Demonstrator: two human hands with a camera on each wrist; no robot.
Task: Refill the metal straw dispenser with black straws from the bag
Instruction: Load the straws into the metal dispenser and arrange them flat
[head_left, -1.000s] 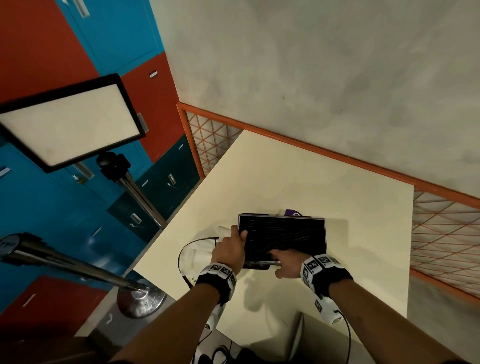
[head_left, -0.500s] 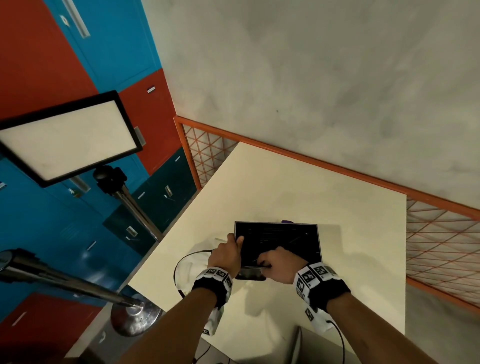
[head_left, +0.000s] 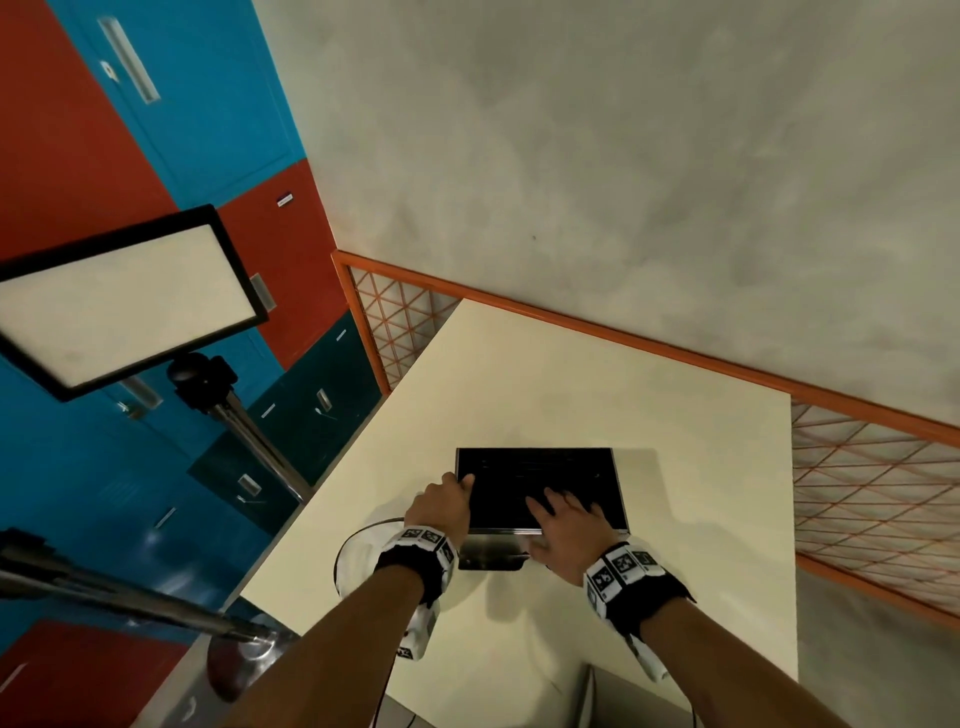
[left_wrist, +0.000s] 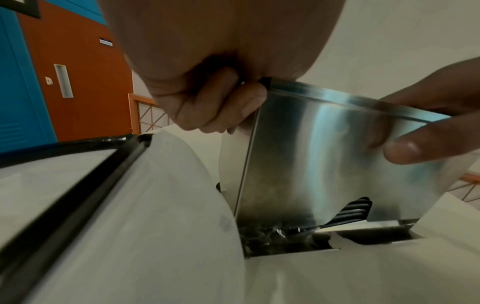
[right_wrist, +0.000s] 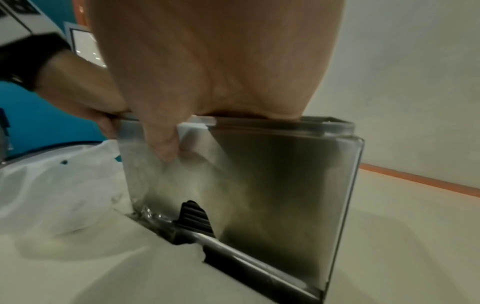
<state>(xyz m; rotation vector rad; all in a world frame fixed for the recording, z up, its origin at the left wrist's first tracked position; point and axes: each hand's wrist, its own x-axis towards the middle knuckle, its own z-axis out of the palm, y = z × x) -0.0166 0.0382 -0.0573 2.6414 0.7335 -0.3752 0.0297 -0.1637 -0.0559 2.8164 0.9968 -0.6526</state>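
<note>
The metal straw dispenser (head_left: 519, 483) stands on the cream table (head_left: 571, 374), its top dark from above. My left hand (head_left: 441, 501) grips its left top corner, fingers curled on the rim (left_wrist: 207, 102). My right hand (head_left: 563, 525) lies flat on the top with fingers spread, and its thumb (right_wrist: 163, 139) hangs over the steel front (right_wrist: 272, 174). Black straws (right_wrist: 194, 218) show in the notch at the bottom front (left_wrist: 353, 209). The white plastic bag (head_left: 358, 556) lies crumpled left of the dispenser (left_wrist: 130, 205). What is under my right palm is hidden.
A light panel (head_left: 124, 301) on a stand and a metal pole (head_left: 130, 597) are left of the table. An orange mesh railing (head_left: 857, 478) runs behind and right of it. A grey object (head_left: 623, 696) sits at the table's near edge.
My right hand has moved from the dispenser's front lower edge up onto its top and spread flat. My left hand has kept its grip on the left corner.
</note>
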